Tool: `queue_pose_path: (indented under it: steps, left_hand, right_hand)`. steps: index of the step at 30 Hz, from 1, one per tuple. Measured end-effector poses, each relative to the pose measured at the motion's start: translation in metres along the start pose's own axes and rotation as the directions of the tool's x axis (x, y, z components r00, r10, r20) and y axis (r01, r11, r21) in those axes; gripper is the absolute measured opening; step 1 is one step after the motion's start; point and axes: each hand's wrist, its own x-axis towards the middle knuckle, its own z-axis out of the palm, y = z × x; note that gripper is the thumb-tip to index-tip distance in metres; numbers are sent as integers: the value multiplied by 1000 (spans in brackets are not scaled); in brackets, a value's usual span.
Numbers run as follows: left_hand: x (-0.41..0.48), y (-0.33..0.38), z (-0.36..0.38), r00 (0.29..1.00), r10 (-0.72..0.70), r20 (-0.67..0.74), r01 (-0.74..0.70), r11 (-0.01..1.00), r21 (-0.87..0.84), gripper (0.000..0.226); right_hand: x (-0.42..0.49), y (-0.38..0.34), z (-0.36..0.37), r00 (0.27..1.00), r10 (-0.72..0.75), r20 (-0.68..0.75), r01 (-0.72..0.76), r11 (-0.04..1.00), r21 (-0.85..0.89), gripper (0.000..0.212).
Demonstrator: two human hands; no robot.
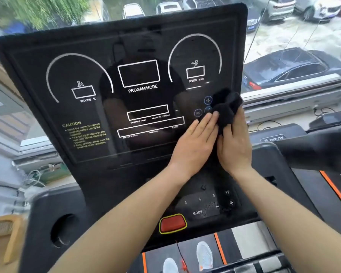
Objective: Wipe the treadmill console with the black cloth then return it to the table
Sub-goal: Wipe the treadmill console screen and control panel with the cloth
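Observation:
The black treadmill console (110,91) fills the middle of the view, its glossy panel printed with white dials and boxes. A bunched black cloth (225,107) rests against the panel's lower right part, near the round buttons. My right hand (234,146) grips the cloth from below, fingers wrapped around it. Beside it, my left hand (195,144) lies flat, its fingertips touching the cloth's left side. Both forearms reach up from the bottom of the view. No table is in view.
Below the panel sit a red stop button (172,223), a key strip marked MODE, and a round cup holder (64,229) at left. A black handrail (313,152) juts in at right. My shoes stand on the belt (204,255). A window with parked cars is behind.

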Motion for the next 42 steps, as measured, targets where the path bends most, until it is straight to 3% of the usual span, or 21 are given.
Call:
queue_pose_path:
  steps: [3, 7, 9, 12, 16, 21, 28, 34, 39, 42]
  left_hand:
    - [-8, 12, 7, 996, 32, -81, -38, 997, -71, 37]
    - [-29, 7, 6, 986, -64, -155, 47, 993, -110, 14]
    - [-46, 0, 9, 981, -123, -149, 109, 989, -101, 12]
    - [-64, -6, 10, 972, -187, -141, 169, 977, -134, 11]
    - [-78, -11, 6, 964, -231, -134, 208, 964, -166, 17]
    - [-104, -33, -6, 949, -287, -131, 267, 952, -149, 16]
    - [-173, -84, -31, 905, -406, -122, 401, 914, -67, 17]
    - [-215, -108, -42, 819, -560, -127, 550, 828, -111, 19]
    - [-209, -97, -38, 774, -610, -168, 592, 792, -146, 12]
    - [-191, -84, -31, 801, -561, -207, 542, 828, -143, 9]
  right_hand:
    - [-20, -13, -2, 959, 276, -63, -263, 951, 164, 42]
    - [-32, -40, 0, 948, 316, -31, -301, 925, 233, 32]
    - [-37, -51, 3, 971, 240, 3, -237, 957, 167, 28]
    - [-47, -59, 9, 1000, 12, 26, -11, 998, -58, 30]
    - [-46, -60, 5, 994, -93, 56, 102, 978, -183, 22]
    - [-47, -84, 13, 970, -219, 102, 232, 962, -145, 18]
    - [-66, -171, 43, 935, -340, 95, 349, 932, -97, 13]
    - [-77, -232, 59, 915, -381, 134, 391, 919, -49, 13]
    - [-76, -222, 56, 883, -439, 164, 453, 890, -57, 19]
    - [-68, -191, 50, 885, -441, 147, 454, 889, -66, 16]
